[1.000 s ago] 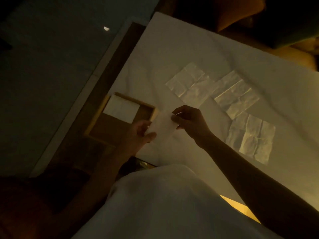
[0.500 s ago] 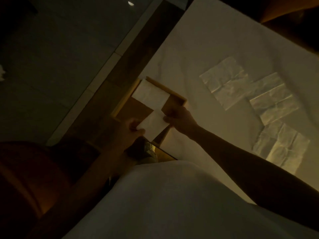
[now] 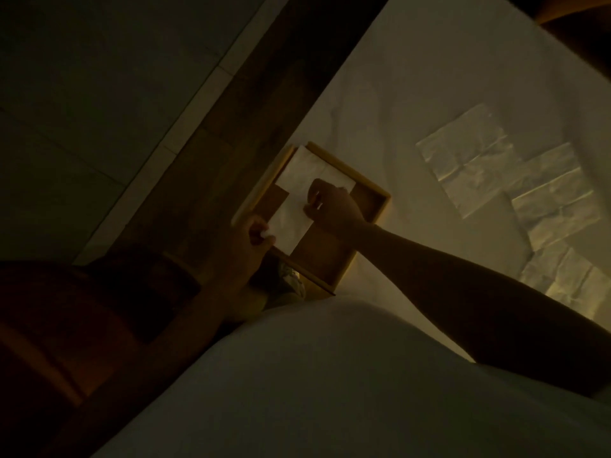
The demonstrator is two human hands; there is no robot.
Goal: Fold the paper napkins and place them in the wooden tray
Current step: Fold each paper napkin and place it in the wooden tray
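The scene is dim. A square wooden tray (image 3: 370,188) sits at the left edge of a white-covered surface. A folded white napkin (image 3: 307,170) lies in the tray's far corner. I hold a second folded napkin (image 3: 288,223) inside the tray, just nearer than the first. My left hand (image 3: 256,238) pinches its near corner and my right hand (image 3: 330,206) grips its far edge. Three unfolded, creased napkins (image 3: 469,160) (image 3: 549,193) (image 3: 562,279) lie spread on the cloth to the right.
The white cloth (image 3: 446,77) covers the surface, whose dark wooden edge (image 3: 251,120) runs diagonally at left with floor beyond. My white garment (image 3: 330,391) fills the bottom of the view. A small object sits just below the tray (image 3: 292,282).
Both hands carried the folded napkin leftward from above the cloth into the tray, and it now sits low beside the first one. The camera view shifted left too.
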